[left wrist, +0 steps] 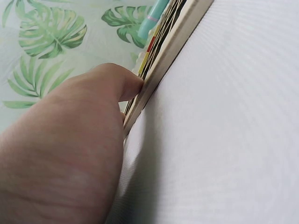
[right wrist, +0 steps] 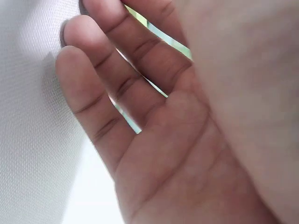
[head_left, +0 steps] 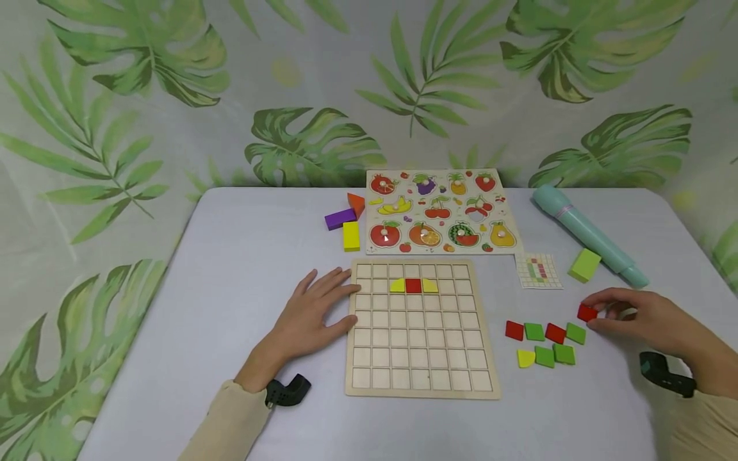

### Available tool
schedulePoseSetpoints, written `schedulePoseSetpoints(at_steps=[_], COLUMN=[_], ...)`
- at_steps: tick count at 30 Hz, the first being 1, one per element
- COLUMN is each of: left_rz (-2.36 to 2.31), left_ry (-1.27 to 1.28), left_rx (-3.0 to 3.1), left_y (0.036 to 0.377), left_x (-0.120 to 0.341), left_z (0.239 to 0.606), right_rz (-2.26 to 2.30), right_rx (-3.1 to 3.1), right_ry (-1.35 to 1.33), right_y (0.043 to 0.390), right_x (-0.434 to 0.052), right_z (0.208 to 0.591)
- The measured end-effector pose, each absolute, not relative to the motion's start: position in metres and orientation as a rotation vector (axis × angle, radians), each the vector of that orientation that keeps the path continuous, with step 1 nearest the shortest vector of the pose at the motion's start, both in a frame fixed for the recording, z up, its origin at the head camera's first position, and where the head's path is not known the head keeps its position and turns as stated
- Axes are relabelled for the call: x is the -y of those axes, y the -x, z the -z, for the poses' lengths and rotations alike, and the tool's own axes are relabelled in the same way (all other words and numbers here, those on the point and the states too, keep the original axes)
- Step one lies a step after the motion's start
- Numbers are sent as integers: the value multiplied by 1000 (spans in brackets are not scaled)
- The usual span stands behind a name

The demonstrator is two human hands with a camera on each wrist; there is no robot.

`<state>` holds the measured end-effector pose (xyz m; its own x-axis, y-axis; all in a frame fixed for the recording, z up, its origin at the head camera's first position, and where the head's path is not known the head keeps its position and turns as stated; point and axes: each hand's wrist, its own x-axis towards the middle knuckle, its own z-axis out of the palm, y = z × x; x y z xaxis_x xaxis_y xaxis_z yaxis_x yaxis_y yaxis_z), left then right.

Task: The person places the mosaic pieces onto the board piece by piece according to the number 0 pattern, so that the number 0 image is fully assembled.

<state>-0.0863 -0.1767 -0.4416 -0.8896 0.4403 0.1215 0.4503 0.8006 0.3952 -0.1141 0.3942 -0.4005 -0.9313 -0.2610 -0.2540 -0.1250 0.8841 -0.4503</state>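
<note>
The wooden grid board [head_left: 422, 328] lay nearest on the grey table [head_left: 173, 320], 2 yellow pieces and 1 red tile [head_left: 412, 285] seated in its second row. The left hand [head_left: 314, 312] rested flat, fingers spread, touching its left edge. The right hand [head_left: 640, 317] pinched a red square [head_left: 587, 312] beside loose tiles [head_left: 544, 342].

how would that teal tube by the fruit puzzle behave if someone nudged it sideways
The teal tube lies on its side and looks round, so it would probably roll rather than slide. The green block close beside it might stop it on that side. It looks rigid and unlikely to flop.
</note>
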Motion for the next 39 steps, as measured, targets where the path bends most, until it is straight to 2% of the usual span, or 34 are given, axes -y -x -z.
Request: schedulePoseSetpoints(at_steps=[8, 26, 39], left_rz=[657, 650, 658], left_ry=[728, 726, 737], left_rx=[2950, 2950, 2950], left_y=[86, 85, 86], left_x=[177, 177, 178], left_z=[443, 440, 442], right_rz=[621, 834, 881], right_rx=[-2808, -3050, -2947], right_ry=[328, 811, 827], right_y=[115, 115, 118], right_x=[-379, -282, -221], right_z=[395, 374, 373])
